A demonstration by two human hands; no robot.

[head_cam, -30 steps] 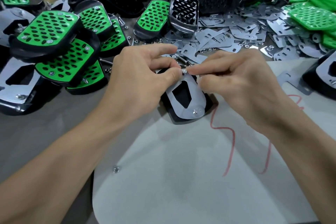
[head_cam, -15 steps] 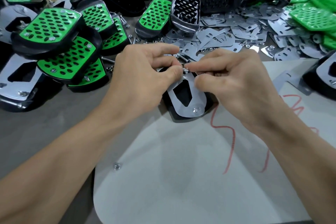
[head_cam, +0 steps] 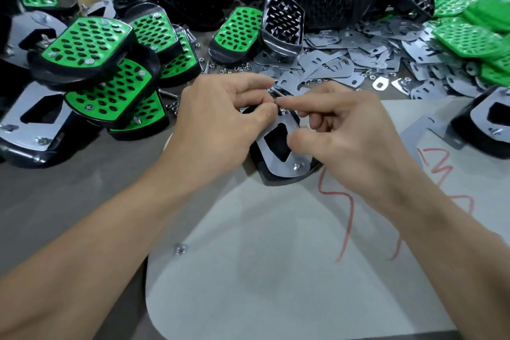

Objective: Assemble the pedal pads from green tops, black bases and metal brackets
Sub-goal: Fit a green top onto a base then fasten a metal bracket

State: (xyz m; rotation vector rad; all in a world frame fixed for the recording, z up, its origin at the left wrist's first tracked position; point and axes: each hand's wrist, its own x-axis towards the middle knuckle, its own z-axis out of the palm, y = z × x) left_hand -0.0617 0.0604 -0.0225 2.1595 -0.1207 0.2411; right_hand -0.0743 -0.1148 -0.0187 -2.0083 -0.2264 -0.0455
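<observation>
Left hand (head_cam: 220, 130) pinches far nut (head_cam: 282, 111) between thumb and forefinger. Right hand (head_cam: 353, 141) forefinger tip touches same nut, other fingers curled; whether it holds anything, I cannot tell. Metal bracket (head_cam: 277, 167) lies uppermost on black base (head_cam: 276, 181), on grey mat (head_cam: 276, 270), between hands. Green top not visible, presumably face down. Near nut (head_cam: 297, 166) seated. Step, my judgement: threading on far nut. Next move calls for square engagement, light turns, no cross-threading. Bracket long axis runs away from me: narrow end far, wide end near.
</observation>
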